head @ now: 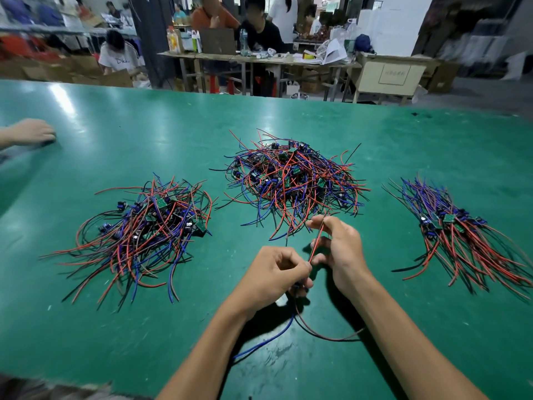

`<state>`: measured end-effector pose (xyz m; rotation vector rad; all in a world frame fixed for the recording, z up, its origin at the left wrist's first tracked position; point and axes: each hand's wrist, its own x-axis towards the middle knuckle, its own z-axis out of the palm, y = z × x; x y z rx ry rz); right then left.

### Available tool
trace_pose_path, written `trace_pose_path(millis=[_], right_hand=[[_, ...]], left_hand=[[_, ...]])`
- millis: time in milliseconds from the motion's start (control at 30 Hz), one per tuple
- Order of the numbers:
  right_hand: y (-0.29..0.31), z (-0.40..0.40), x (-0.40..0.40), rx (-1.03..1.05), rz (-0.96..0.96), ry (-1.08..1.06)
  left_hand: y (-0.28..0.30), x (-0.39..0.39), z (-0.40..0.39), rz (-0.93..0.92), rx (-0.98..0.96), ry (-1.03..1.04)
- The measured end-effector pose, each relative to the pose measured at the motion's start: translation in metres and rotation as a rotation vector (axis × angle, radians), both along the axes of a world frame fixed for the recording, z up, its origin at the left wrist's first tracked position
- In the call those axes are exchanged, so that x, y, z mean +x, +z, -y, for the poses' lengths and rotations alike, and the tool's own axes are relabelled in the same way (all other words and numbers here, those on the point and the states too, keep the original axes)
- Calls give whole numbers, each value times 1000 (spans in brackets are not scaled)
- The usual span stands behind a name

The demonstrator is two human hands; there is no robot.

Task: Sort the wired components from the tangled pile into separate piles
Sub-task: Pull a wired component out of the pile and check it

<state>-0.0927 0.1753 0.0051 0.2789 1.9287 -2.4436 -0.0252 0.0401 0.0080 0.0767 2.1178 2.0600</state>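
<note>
Green table [86, 140] | both hands [274, 274] [340, 249] pinch wired component [315, 243] between piles

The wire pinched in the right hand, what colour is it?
Red wire, seen in the head view.

The counter [115, 134] is glossy green. Beyond the fingers [317, 223], the tangled pile [291, 180] mixes red, blue and black wires with small green boards; between the fingers runs a red wire [315, 243].
</note>
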Motion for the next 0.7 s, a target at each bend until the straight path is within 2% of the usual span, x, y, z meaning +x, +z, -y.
trace_pose_path(millis=[133, 300, 400, 467, 533, 667, 700], right_hand=[[1, 3, 2, 6, -26, -38], [3, -2, 2, -81, 42, -66], [4, -13, -1, -163, 67, 80], [5, -20, -5, -135, 84, 232], [4, -23, -6, -12, 56, 319], [-1, -25, 3, 563, -321, 511], [-4, -22, 6, 644, -377, 570]], left_hand=[[2, 1, -1, -7, -7, -7], [2, 1, -3, -8, -12, -24], [2, 1, -2, -20, 0, -12], [3, -1, 0, -26, 60, 33], [3, -3, 3, -12, 168, 113], [5, -10, 8, 68, 467, 341], [5, -11, 9, 82, 527, 390]])
